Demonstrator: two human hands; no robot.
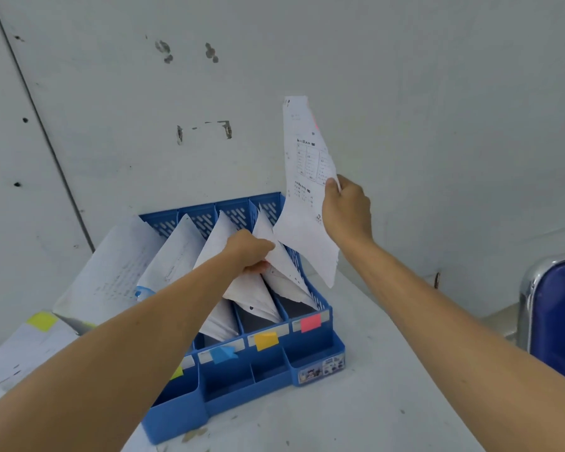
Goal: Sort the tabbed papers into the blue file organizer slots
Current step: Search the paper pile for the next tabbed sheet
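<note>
1. Head view, hands: the right hand point(346, 210) pinches a printed sheet point(307, 190) by its edge, above the right end of the blue file organizer point(307, 350). A pink tab point(315, 125) shows at the sheet's top. The left hand point(248, 252) has its fingers curled round the filed papers point(281, 259) in what looks like the organizer's rightmost slot
2. Head view, organizer: it stands on the worktop point(388, 370) with four slots, all holding papers. The front labels run pink point(310, 322), orange point(266, 340), blue point(222, 353) and yellow-green point(177, 373) from right to left
3. Progress, as a judgement: sorting is well along. The held sheet seems meant for the pink slot but is not yet in. Loose papers point(20, 350) left of the organizer, one with a yellow tab point(41, 321), remain to file
</note>
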